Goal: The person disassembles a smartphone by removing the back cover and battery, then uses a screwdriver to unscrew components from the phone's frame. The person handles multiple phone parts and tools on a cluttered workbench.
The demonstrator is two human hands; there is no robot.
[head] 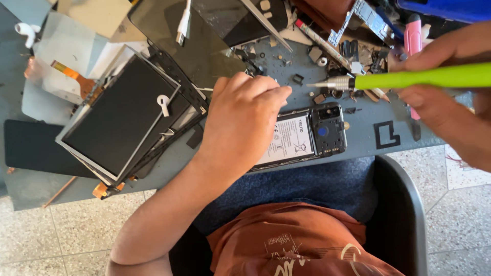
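left hand (pixel 244 115): my fingers curled together, pinning opened phone (pixel 302 138) steady
right hand (pixel 445 94): clamped on green screwdriver (pixel 409 79), tip just above phone

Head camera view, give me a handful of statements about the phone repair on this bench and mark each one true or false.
1. The right hand holds a green-handled screwdriver. True.
2. The left hand rests on the opened phone. True.
3. The phone's back cover is still fitted. False: the cover is off, and the battery and the dark camera module show.
4. The screwdriver's tip is pressed into the phone. False: the tip is above the phone, over the grey work mat, among small loose parts.
5. A stack of display panels lies to the left of the left hand. True.
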